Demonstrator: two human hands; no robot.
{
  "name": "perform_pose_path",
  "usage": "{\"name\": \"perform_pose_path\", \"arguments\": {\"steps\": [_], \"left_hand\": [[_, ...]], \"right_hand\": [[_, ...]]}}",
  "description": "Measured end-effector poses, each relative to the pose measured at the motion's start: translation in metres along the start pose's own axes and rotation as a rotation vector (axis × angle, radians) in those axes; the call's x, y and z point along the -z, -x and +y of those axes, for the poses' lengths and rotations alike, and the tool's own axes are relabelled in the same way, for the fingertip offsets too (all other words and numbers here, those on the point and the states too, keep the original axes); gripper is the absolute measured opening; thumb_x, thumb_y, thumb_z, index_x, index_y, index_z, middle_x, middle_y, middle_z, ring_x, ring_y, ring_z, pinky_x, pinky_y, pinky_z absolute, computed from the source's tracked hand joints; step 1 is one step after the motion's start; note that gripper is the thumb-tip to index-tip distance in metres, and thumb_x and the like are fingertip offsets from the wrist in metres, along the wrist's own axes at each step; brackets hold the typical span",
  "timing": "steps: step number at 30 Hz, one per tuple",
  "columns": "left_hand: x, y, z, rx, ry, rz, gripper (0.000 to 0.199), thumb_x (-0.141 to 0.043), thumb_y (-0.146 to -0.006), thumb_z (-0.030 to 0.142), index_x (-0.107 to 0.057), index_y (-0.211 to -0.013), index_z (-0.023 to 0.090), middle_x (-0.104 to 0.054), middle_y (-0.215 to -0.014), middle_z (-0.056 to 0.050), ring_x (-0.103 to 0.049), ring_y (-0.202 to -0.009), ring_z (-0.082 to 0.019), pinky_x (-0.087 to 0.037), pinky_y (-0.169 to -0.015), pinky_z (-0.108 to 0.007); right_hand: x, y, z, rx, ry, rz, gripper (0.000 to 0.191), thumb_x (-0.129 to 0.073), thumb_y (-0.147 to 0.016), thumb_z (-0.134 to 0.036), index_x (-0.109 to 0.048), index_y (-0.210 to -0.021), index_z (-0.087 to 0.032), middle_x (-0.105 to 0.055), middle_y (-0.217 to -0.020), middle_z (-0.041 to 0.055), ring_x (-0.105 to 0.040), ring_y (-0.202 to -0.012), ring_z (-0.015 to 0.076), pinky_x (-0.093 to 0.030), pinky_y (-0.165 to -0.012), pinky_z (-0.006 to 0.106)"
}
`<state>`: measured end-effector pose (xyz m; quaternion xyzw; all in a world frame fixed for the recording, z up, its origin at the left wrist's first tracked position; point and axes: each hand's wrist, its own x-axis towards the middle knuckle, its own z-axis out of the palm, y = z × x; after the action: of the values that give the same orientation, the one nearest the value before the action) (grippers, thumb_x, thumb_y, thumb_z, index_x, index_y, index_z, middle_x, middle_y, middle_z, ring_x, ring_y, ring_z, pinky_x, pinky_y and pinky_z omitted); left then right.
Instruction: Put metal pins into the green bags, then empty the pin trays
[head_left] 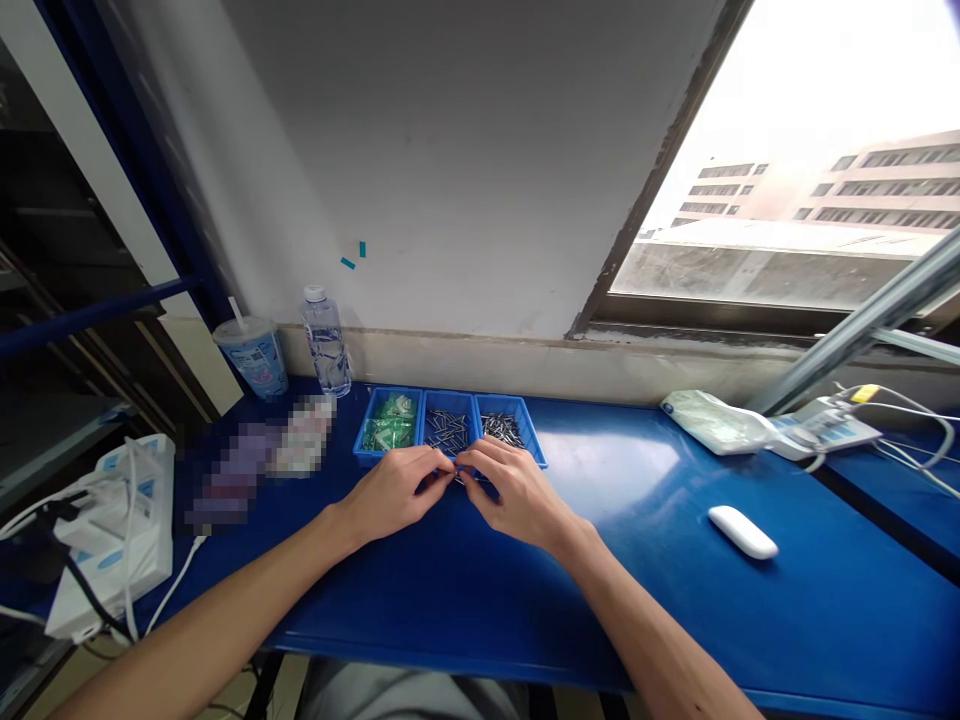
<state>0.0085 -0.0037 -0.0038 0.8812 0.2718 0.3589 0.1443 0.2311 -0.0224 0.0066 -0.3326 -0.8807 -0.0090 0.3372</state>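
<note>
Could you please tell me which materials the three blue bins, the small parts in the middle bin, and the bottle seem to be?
Blue bins: probably moulded plastic, smooth and evenly coloured. Small parts: likely metal, grey with bright glints. Bottle: see-through and glossy, probably clear plastic, though glass is possible.

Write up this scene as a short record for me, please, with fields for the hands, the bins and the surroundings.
Left hand: fingers bent, fingertips close to the other hand's
Right hand: fingers bent, at the near side of the bins
Between fingertips: too small to tell
Left bin: green packets
Middle and right bins: small metal parts
Table: blue
Back left: cup, bottle
Right side: white case
</note>
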Motion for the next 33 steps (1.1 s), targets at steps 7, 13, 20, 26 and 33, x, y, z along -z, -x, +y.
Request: {"name": "perform_pose_path", "arguments": {"steps": [7, 13, 20, 26, 33], "left_hand": [[0.0012, -0.0012, 0.0009, 0.052, 0.043, 0.029, 0.009, -0.059, -0.104, 0.023, -0.068, -0.104, 0.020, -0.075, -0.092, -0.002, -0.070, -0.080, -0.016, -0.055, -0.077, -0.028], [0.0029, -0.0024, 0.0000, 0.057, -0.007, 0.020, 0.012, -0.059, -0.104, 0.024, -0.069, -0.103, 0.019, -0.075, -0.090, -0.002, -0.068, -0.075, -0.015, -0.053, -0.072, -0.028], [0.0021, -0.0015, -0.0019, -0.007, -0.076, 0.022, 0.015, -0.057, -0.105, 0.025, -0.071, -0.103, 0.020, -0.075, -0.089, -0.003, -0.069, -0.079, -0.017, -0.052, -0.073, -0.029], [0.0026, -0.0019, -0.0033, -0.045, -0.123, 0.045, 0.014, -0.058, -0.104, 0.024, -0.071, -0.104, 0.020, -0.076, -0.092, -0.003, -0.071, -0.083, -0.019, -0.053, -0.075, -0.031], [0.0041, -0.0024, -0.0043, -0.067, -0.150, 0.055, 0.012, -0.059, -0.104, 0.023, -0.071, -0.103, 0.020, -0.077, -0.093, -0.003, -0.072, -0.085, -0.019, -0.053, -0.076, -0.031]], "right_hand": [[-0.0030, 0.0001, 0.0019, 0.004, 0.019, 0.021, 0.013, -0.052, -0.108, -0.021, -0.062, -0.100, -0.022, -0.069, -0.088, 0.0046, -0.065, -0.078, 0.0192, -0.051, -0.069, 0.032], [-0.0033, 0.0013, 0.0011, -0.021, 0.012, 0.036, 0.011, -0.050, -0.109, -0.021, -0.059, -0.103, -0.023, -0.069, -0.091, 0.0048, -0.065, -0.079, 0.0185, -0.050, -0.069, 0.031], [-0.0052, 0.0024, 0.0026, 0.007, 0.013, 0.045, 0.009, -0.051, -0.109, -0.021, -0.059, -0.105, -0.021, -0.069, -0.093, 0.0045, -0.066, -0.080, 0.0181, -0.049, -0.069, 0.030], [-0.0042, 0.0026, 0.0008, 0.021, 0.020, 0.040, 0.012, -0.049, -0.110, -0.022, -0.059, -0.104, -0.021, -0.069, -0.092, 0.0051, -0.065, -0.079, 0.0180, -0.049, -0.068, 0.030], [-0.0047, 0.0019, 0.0016, 0.001, 0.005, 0.038, 0.012, -0.050, -0.110, -0.023, -0.061, -0.105, -0.022, -0.070, -0.094, 0.0056, -0.067, -0.081, 0.0182, -0.050, -0.070, 0.030]]}}
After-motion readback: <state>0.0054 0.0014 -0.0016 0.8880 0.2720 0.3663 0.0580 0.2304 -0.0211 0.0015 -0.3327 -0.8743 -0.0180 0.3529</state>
